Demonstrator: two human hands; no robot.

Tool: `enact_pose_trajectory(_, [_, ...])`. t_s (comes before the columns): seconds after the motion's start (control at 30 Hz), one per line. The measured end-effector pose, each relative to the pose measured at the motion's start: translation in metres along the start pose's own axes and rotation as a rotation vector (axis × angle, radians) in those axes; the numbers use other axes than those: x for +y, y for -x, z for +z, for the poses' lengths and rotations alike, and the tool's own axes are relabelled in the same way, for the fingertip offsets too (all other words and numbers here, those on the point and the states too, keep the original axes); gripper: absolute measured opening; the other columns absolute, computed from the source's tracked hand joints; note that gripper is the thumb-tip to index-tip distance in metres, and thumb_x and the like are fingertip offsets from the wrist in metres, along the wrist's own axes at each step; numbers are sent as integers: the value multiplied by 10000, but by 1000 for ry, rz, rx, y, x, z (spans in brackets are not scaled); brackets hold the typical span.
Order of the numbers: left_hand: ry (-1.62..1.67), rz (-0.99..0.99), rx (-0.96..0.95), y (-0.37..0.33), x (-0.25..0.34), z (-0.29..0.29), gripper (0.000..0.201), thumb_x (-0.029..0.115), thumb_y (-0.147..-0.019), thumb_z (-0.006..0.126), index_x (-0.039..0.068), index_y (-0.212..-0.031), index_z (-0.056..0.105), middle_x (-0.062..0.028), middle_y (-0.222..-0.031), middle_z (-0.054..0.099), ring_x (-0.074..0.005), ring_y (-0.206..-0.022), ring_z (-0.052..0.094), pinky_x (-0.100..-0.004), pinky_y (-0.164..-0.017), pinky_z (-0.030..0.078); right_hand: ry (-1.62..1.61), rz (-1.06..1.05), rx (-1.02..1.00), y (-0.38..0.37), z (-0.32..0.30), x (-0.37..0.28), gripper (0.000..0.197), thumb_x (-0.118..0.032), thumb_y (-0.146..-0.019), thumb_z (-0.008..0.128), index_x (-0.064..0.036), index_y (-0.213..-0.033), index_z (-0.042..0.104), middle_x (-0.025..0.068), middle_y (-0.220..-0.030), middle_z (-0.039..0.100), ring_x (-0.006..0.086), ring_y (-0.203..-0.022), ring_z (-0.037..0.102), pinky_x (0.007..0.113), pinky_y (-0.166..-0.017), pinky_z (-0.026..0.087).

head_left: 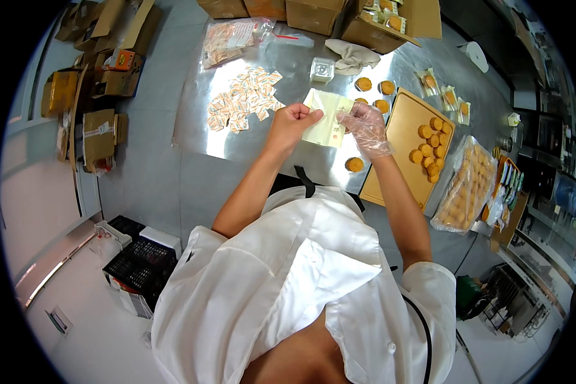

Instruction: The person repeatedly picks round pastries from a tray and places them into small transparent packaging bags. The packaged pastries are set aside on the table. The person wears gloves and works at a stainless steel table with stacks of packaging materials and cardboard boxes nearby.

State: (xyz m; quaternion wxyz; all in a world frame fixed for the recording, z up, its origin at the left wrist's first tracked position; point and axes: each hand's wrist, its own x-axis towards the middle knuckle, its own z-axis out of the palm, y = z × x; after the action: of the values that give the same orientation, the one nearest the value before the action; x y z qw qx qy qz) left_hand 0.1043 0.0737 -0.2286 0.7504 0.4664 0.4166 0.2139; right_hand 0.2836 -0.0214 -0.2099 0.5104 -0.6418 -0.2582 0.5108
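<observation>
A pale yellow-green packaging bag [326, 126] is stretched between my two hands over the steel table. My bare left hand [293, 123] pinches its left edge with thumb and fingers. My right hand [368, 130], in a clear plastic glove, closes on its right side near the top. Whether anything is inside the bag, I cannot tell. Close to my right wrist, a round golden pastry [354, 164] lies on the metal, and several more pastries [363, 84] sit just beyond that hand. Left of my left hand spreads a pile of small white-and-orange sachets [243, 99].
On the right, a tan tray [400, 137] carries several pastries; beside it lies a clear bag of pastries [467, 185]. Wrapped pastries [450, 98] rest farther back. Cardboard boxes [381, 35], a cloth [352, 57], a clear plastic container [322, 70] and a sachet-filled bag [230, 41] occupy the far side.
</observation>
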Motion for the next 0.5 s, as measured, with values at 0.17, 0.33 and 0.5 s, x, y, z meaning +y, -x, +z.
enact_pose_trajectory(0.17, [74,-28,-153,22,28,2,260,146,-861,748,-31,-1038,680,-69,-943,707,-107,-818,655,-256,-739,523,296,-83,-101,4,4,-25,174,-162,-846,714,2,-838,657,16,-734,613,87,-663,529,262,-611,452])
enact_pose_trajectory(0.33, [152,1,-15,15,15,5,306,156,-863,747,-42,-1084,672,-87,-973,709,-125,-826,667,-269,-741,533,-36,-1,108,13,27,-38,228,-202,-882,682,22,-924,679,69,-792,675,113,-728,605,256,-648,489])
enact_pose_trajectory(0.5, [289,123,254,22,18,20,311,190,-867,754,-34,-1060,657,-72,-985,696,-119,-841,652,-266,-755,517,226,-200,303,59,36,-29,248,-204,-911,650,27,-999,669,89,-867,685,119,-740,626,269,-646,518])
